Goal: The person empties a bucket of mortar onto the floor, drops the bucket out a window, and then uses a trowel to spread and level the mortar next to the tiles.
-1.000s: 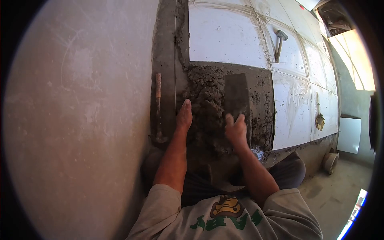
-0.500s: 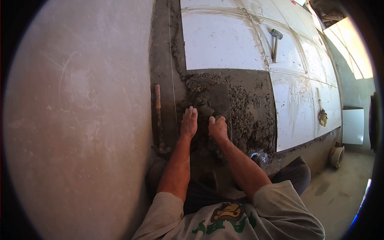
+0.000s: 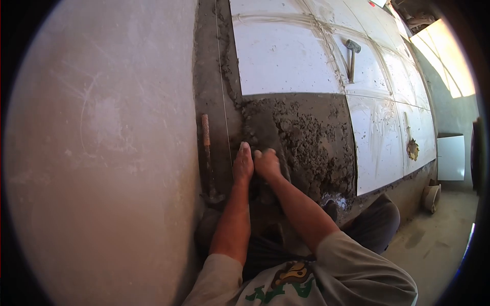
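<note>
My right hand (image 3: 268, 163) is closed on a trowel, its grip mostly hidden under the fingers. The trowel's flat, mud-grey blade (image 3: 266, 127) lies over the wet mortar (image 3: 316, 137), near the left side of the bed. Close beside it, my left hand (image 3: 243, 164) points forward with fingers straight and side by side, holding nothing. Its fingertips are low at the mortar's left edge. A taut string (image 3: 223, 86) runs just left of that hand.
White tiles (image 3: 286, 56) border the mortar ahead and to the right. A mallet (image 3: 352, 60) lies on them. By the plastered wall (image 3: 112, 153) rests a tool with a worn reddish handle (image 3: 205, 130). A bucket (image 3: 431, 198) and a loose tile (image 3: 451, 158) are at right.
My right hand and the trowel have moved left, and the blade is now turned at a slant. My left hand is nearer to the right one. The view has shifted slightly.
</note>
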`<act>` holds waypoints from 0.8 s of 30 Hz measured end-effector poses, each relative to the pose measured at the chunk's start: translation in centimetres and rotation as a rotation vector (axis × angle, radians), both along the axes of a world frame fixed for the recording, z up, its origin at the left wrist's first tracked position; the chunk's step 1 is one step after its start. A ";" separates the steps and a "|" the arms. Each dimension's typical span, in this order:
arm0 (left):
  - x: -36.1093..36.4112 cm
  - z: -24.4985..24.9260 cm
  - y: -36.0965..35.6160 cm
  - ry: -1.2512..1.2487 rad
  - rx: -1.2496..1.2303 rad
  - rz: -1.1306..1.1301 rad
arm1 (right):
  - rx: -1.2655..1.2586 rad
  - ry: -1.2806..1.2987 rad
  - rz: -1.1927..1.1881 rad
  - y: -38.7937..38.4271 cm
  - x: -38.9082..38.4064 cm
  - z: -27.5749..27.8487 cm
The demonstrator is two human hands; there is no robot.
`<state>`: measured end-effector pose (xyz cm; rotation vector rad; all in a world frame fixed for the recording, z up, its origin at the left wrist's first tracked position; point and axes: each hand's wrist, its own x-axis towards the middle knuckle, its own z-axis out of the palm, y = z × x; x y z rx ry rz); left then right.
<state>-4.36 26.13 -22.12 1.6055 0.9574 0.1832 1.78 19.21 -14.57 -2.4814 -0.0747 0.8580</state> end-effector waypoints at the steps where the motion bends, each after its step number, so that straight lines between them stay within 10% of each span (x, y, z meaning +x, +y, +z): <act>1: 0.4 2.0 0.6 -0.008 0.008 0.003 | 0.008 -0.008 0.003 1.6 0.7 -0.2; 3: 0.0 8.1 1.0 0.041 -0.382 0.145 | 0.047 -0.009 0.015 3.2 0.9 -0.4; 9: -0.2 5.8 0.2 0.058 -0.397 0.126 | 0.015 -0.133 -0.138 -4.3 -1.1 5.4; 19: -0.3 4.6 0.4 0.027 -0.294 0.081 | -0.015 -0.347 -0.048 -0.6 0.7 -5.1; 24: -0.8 3.6 0.1 0.029 -0.268 0.076 | 0.189 -0.189 -0.336 -8.4 -1.6 -0.1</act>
